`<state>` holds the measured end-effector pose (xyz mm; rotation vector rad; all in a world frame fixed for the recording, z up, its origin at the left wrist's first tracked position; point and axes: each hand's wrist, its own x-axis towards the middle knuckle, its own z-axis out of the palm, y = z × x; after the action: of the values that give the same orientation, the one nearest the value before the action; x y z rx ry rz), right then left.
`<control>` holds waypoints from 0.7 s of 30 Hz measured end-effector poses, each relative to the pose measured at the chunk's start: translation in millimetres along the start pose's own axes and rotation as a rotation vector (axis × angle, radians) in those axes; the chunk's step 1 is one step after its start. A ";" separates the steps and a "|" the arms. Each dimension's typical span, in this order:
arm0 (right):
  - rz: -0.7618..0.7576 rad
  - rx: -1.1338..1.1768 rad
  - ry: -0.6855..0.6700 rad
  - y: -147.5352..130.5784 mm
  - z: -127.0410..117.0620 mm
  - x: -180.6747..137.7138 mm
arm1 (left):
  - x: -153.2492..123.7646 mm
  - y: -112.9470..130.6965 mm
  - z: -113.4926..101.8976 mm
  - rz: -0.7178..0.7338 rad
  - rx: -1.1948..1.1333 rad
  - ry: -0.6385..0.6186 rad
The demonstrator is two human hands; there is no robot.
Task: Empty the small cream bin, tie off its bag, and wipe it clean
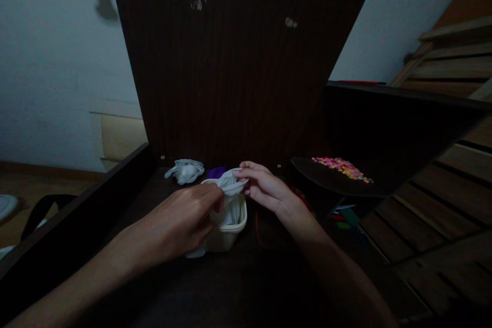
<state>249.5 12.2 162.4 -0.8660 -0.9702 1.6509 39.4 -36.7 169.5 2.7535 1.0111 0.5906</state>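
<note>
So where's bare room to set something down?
The dark desktop looks bare in front of the cream container and, dimly, along the left side board. Crowded: over the container, with the left hand and right hand; behind it, with the purple item and bundled bag.

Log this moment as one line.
left hand: holds white bag | right hand: holds white bag | bag: partly inside cream container | behind container: purple item

At 7 o'clock, the container (226,241) was smooth plastic, its bag (229,183) wrinkled plastic film. The 12 o'clock panel (230,82) showed chipped wood grain; the 3 o'clock slats (442,180) were wooden.
</note>
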 end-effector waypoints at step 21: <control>0.074 0.150 -0.157 0.9 -7.0 0.9 | -4.9 -14.1 -2.0 -0.049 0.172 0.050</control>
<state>255.1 14.2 158.6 -0.6873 -0.9157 1.8515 26.9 -29.1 166.0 2.8645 1.1894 0.5944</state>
